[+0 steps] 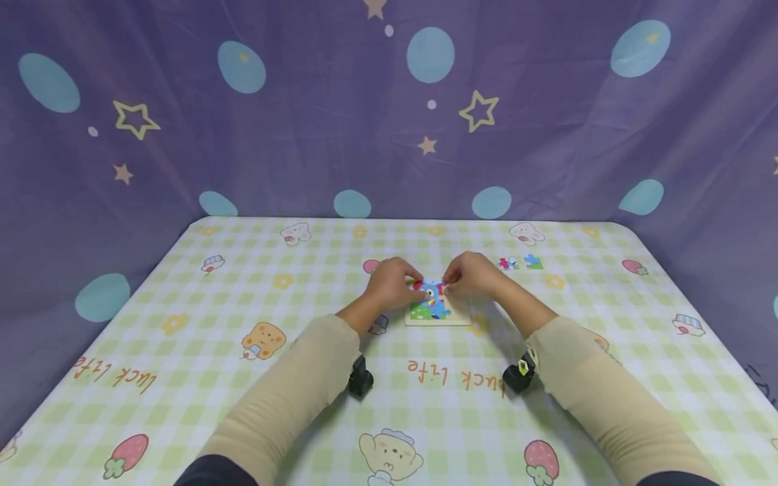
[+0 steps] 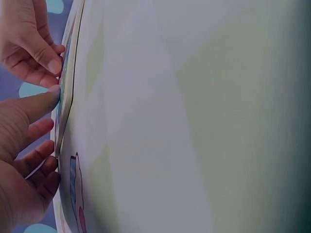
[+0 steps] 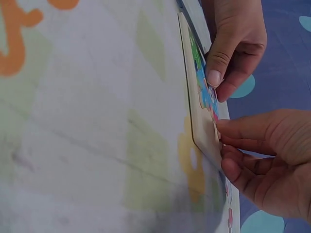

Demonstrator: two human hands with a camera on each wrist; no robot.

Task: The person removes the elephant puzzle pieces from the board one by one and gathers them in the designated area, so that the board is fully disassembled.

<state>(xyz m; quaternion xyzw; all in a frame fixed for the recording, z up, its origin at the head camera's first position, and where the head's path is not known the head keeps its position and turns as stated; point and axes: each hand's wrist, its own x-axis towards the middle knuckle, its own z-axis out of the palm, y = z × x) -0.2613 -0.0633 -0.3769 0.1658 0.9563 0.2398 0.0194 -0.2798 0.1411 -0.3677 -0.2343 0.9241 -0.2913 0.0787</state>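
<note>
A wooden jigsaw puzzle board (image 1: 458, 316), partly filled with a blue animal picture on green, lies flat on the table. My left hand (image 1: 391, 283) holds it at the left, thumb on the picture and fingers curled at the far left edge. From the other side my right hand (image 1: 475, 273) pinches a small puzzle piece at the upper right of the picture, thumb and forefinger right at the board; most of that piece is hidden. In the right wrist view, bare wood shows on the near right part of the board (image 3: 206, 133).
Two loose puzzle pieces lie beyond the right hand: one red and blue (image 1: 507, 263), one blue and green (image 1: 533, 261). A checked cloth (image 1: 316, 391) with printed cartoons covers the table. Behind the table hangs a purple curtain (image 1: 340, 135).
</note>
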